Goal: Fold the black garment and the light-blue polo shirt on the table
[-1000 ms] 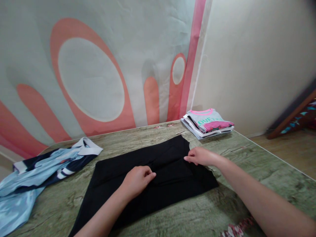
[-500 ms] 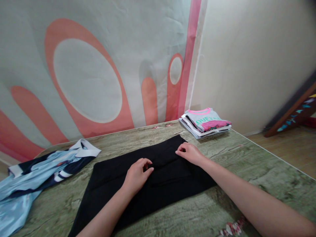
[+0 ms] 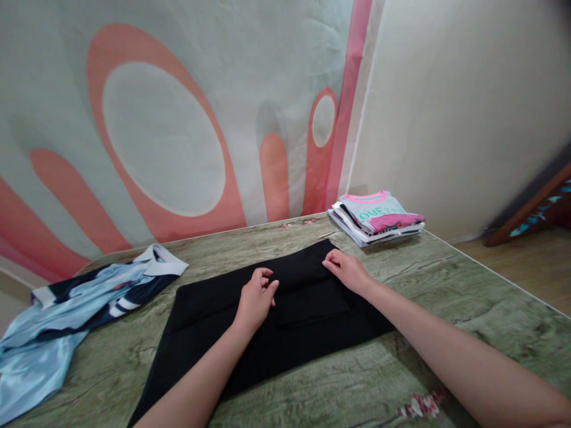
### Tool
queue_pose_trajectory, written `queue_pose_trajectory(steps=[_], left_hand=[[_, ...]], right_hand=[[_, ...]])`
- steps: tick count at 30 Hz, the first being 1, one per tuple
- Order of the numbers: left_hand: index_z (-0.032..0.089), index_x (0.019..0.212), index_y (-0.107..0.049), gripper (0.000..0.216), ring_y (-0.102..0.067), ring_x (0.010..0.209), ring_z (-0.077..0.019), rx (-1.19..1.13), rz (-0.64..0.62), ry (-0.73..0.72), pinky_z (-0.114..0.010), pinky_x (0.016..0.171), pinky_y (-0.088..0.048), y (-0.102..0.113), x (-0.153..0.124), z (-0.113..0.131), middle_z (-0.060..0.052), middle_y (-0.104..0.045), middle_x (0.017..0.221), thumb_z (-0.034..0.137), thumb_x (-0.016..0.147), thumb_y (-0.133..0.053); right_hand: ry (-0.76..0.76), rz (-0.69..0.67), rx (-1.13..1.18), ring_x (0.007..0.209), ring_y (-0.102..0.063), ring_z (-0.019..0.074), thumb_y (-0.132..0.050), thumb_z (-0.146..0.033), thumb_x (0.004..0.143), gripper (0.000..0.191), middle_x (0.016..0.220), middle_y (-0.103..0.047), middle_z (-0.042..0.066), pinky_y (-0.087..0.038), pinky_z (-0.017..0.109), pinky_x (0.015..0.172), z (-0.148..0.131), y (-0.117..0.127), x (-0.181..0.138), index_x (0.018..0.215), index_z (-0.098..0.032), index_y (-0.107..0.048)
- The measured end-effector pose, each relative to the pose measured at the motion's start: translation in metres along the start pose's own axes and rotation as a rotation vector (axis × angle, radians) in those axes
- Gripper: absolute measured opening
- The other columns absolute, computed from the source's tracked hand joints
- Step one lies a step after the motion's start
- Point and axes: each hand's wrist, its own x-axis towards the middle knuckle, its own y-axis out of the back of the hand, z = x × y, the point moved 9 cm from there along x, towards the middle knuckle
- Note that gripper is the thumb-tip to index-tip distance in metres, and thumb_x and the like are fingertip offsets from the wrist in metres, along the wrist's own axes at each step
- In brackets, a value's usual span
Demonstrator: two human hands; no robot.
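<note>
One left hand [image 3: 256,301], fingers parted, and one right hand [image 3: 348,271], grip unclear, over one flat black cloth garment [image 3: 307,318] at six o'clock; one grey-topped folded-clothes stack [image 3: 380,221] lies at the garment's two o'clock.

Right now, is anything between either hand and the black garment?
Nothing visible: the left hand and right hand both reach over the black garment. The folded stack and blue shirt lie apart from it.

Left hand [image 3: 254,302] and right hand [image 3: 348,271], fingers [image 3: 262,273] bent, are over black cloth [image 3: 307,297] on a wood-patterned table [image 3: 473,291].
</note>
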Motion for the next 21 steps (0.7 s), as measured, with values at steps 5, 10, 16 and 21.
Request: queue_pose_trajectory(steps=[5,10,16,21], left_hand=[[0.024,0.092,-0.043,0.013,-0.055,0.053,-0.0127,0.285,0.078,-0.094,-0.024,0.058,-0.038,0.005,-0.002,0.012,0.006,-0.052,0.068,0.031,0.087,-0.054],[0.026,0.096,-0.044,0.015,-0.052,0.055,-0.0134,0.456,0.059,-0.095,-0.023,0.056,-0.033,0.002,-0.007,0.015,0.007,-0.052,0.065,0.029,0.086,-0.055],[0.026,0.095,-0.05,0.006,-0.055,0.062,-0.0144,0.497,0.046,-0.132,-0.023,0.059,-0.033,0.0,-0.008,0.019,0.005,-0.054,0.07,0.027,0.089,-0.051],[0.025,0.105,-0.046,0.02,-0.055,0.057,-0.0144,0.422,0.043,-0.059,-0.022,0.057,-0.032,0.007,-0.008,0.016,0.007,-0.053,0.063,0.029,0.087,-0.053]], right_hand=[[-0.037,-0.042,-0.053,0.063,-0.056,0.0147,-0.056,-0.039,0.085,0.017,0.065,-0.061,-0.003,-0.036,0.026,0.06,0.005,-0.005,0.002,0.081,-0.023,-0.06],[-0.061,-0.08,-0.111,0.063,-0.056,0.015,-0.061,-0.043,0.082,0.021,0.067,-0.063,-0.002,-0.033,0.026,0.057,0.001,-0.007,0.004,0.082,-0.022,-0.064],[0.002,-0.052,-0.096,0.065,-0.056,0.013,-0.058,-0.039,0.085,0.017,0.068,-0.061,-0.004,-0.035,0.024,0.06,-0.008,-0.004,0.0,0.089,-0.023,-0.062],[-0.013,-0.049,-0.202,0.062,-0.054,0.0139,-0.057,-0.034,0.085,0.012,0.064,-0.058,-0.004,-0.032,0.024,0.058,-0.005,-0.003,-0.001,0.089,-0.024,-0.061]])
